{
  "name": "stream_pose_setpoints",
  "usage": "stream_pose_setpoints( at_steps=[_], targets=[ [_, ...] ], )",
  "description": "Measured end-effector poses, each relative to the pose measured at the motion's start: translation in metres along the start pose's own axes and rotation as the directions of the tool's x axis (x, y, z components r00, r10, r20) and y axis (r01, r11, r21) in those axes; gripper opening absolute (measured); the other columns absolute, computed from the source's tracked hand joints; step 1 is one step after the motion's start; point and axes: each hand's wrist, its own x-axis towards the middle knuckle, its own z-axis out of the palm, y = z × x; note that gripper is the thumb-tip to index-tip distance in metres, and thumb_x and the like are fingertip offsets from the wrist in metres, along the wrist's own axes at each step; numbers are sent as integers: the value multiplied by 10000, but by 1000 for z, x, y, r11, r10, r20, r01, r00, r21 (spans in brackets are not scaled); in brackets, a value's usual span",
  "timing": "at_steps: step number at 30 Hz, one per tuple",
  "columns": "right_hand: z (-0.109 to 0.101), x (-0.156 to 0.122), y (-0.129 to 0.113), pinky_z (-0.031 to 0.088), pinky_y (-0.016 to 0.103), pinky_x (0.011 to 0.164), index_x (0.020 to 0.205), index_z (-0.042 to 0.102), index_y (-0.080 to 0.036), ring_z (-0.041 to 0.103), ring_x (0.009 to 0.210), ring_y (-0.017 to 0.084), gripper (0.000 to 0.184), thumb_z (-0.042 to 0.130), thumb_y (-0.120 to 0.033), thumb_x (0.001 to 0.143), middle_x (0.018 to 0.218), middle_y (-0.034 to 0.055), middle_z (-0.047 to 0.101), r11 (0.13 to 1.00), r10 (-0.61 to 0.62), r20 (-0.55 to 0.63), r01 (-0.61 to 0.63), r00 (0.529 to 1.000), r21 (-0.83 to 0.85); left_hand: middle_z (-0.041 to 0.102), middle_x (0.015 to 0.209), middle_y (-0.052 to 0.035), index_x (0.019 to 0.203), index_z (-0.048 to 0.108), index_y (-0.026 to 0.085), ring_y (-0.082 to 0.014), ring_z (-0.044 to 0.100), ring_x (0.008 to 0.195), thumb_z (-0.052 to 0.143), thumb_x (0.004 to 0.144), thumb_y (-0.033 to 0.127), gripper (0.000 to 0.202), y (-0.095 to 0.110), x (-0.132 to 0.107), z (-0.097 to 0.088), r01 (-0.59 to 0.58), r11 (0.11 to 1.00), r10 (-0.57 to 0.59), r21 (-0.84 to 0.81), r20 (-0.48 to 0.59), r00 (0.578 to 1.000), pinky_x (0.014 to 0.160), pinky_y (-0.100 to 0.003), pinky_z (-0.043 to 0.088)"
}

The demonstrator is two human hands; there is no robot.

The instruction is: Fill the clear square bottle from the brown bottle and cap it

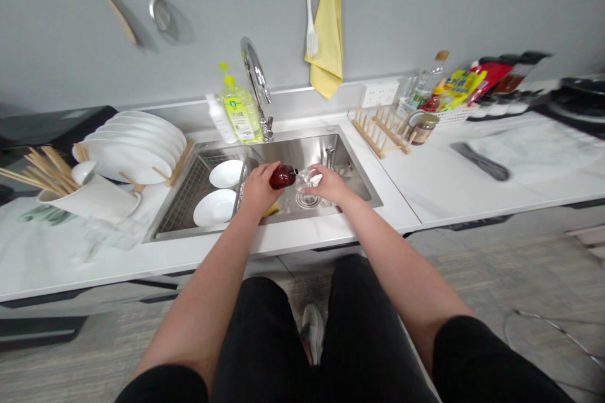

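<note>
Over the steel sink [317, 146], my left hand [259, 190] is wrapped round a dark red bottle [283, 177], tipped on its side with its neck pointing right. Close to the bottle's mouth, my right hand [329, 185] grips a small clear cup [307, 180] between thumb and fingers. Whether liquid is flowing between them, I cannot tell. Below the hands lies the round drain [307, 200]. Part of something yellow [271, 210] shows under my left hand.
Two white bowls [227, 174] sit in a wire basket [182, 201] at the sink's left. The faucet [258, 85] rises behind, beside a yellow-green soap bottle [242, 114]. Racked plates [132, 145] stand left; a wooden rack [382, 132] and a jar [424, 130] stand right.
</note>
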Motion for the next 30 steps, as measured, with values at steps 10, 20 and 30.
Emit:
stream_pose_setpoints(
  at_steps=[10, 20, 30],
  targets=[
    [-3, -2, -6, 595, 418, 924, 1326, 758, -278, 759, 991, 275, 758, 1111, -456, 679, 1210, 54, 828, 999, 13, 7, -12, 1000, -38, 740, 1523, -160, 1599, 708, 264, -442, 687, 1382, 866, 843, 215, 774, 3, -1, -1, 9, 999, -9, 51, -1, 1000, 1231, -587, 544],
    [-4, -3, -6, 593, 433, 977, 1308, 767, -280, 775, 1020, 287, 725, 1113, -433, 689, 1202, 49, 838, 997, 8, 17, -6, 1000, -82, 745, 1543, -156, 1593, 724, 273, -462, 660, 1418, 803, 901, 193, 702, 7, -2, -2, -7, 992, 11, 127, -27, 1000, 1237, -623, 483],
    [-3, -3, -6, 603, 436, 1026, 1307, 759, -282, 812, 1097, 302, 716, 1104, -427, 696, 1210, 33, 849, 990, 33, 19, -30, 999, -136, 731, 1586, -128, 1639, 687, 297, -410, 648, 1454, 760, 956, 199, 694, 15, -5, -6, -6, 971, 6, 241, -2, 1000, 1242, -567, 459]
  ],
)
